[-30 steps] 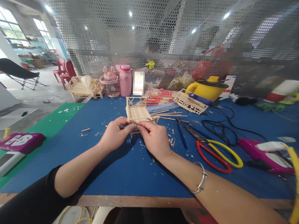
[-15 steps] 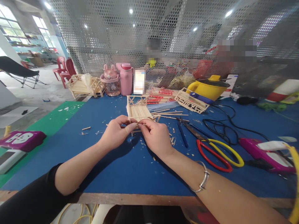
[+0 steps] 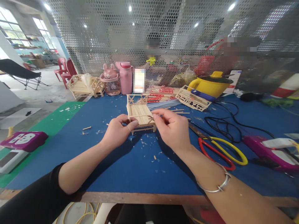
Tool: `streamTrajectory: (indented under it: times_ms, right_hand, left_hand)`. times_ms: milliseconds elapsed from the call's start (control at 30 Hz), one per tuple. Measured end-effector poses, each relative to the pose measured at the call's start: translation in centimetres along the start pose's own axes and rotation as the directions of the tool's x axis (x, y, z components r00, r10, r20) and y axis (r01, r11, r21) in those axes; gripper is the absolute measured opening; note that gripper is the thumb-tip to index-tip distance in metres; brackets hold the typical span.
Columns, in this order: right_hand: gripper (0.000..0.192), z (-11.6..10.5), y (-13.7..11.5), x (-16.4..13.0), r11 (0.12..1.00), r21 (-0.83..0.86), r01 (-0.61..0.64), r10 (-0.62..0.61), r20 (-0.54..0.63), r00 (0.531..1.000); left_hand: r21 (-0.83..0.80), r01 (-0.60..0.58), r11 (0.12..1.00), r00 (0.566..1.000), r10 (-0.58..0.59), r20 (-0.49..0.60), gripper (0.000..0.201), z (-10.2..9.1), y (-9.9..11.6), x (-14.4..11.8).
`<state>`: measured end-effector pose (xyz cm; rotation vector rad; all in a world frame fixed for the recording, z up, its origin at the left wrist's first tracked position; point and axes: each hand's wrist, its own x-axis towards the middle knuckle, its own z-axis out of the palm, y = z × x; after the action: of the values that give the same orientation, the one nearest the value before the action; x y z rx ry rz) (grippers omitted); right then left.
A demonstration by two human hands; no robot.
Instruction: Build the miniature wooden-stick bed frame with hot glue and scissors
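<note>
My left hand (image 3: 118, 132) pinching the stick frame's (image 3: 140, 112) near left corner mid-tabletop (image 3: 130, 168), right hand (image 3: 174, 129) fingers closed on its near right corner, scissors (image 3: 219, 149) toward the right edge

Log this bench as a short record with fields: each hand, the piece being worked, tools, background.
left hand: pinching the near left corner of the stick model bed
right hand: at the bed's near right corner, fingertips together; what they hold is too small to tell
surface: blue mat strewn with wood chips
tools: scissors with red and yellow handles, right of the hands
back row: pink bottle, yellow pot, second stick frame
</note>
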<state>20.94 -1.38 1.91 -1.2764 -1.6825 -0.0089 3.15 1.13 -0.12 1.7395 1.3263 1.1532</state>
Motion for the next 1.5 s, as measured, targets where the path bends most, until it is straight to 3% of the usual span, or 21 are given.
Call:
streamTrajectory:
  times_ms: [333,733,1000,1133,1233,1333,1433,1500]
  right_hand:
    - [0.02,-0.1,0.2,-0.1,0.998,0.069,0.0,0.0,0.0,1.0]
    - [0.018,0.4,0.0,-0.7,0.996,0.046,0.077,-0.079,0.052,0.996]
    - [0.018,0.6,0.4,-0.7,0.997,0.049,0.058,-0.061,0.072,0.996]
    - [0.016,0.5,0.0,-1.1,0.996,0.066,0.062,-0.066,0.06,0.996]
    - [0.014,-0.9,-0.8,-0.8,0.993,0.074,0.095,-0.095,-0.013,0.995]
    - [0.012,-3.9,-0.1,1.4,0.992,-0.013,0.126,-0.127,-0.153,0.98]
    - [0.018,-7.7,3.6,5.8,0.983,-0.182,0.037,-0.084,-0.254,0.964]
    - [0.029,-9.9,7.4,9.2,0.907,-0.404,-0.12,0.041,-0.198,0.979]
  left_hand:
    - [0.017,-0.07,0.997,0.996,0.071,-0.06,0.018,0.6,-0.4,-0.2]
    - [0.024,-0.069,0.997,0.997,0.07,-0.041,0.018,0.5,-0.5,-0.2]
    - [-0.066,-0.026,0.997,1.0,0.027,0.011,0.02,0.0,-0.2,-0.6]
    - [-0.091,-0.008,0.996,0.999,0.012,0.039,0.01,-0.3,-0.1,-0.7]
    - [-0.1,-0.007,0.995,0.999,0.012,0.047,0.015,-0.3,-0.2,-0.7]
    - [-0.118,-0.012,0.993,0.998,0.02,0.064,0.025,-0.3,-0.4,-0.6]
    - [-0.126,-0.016,0.992,0.996,0.026,0.081,0.028,-0.3,-0.6,-0.5]
    - [-0.128,-0.006,0.992,0.995,0.018,0.093,0.028,-0.3,-0.6,-0.6]
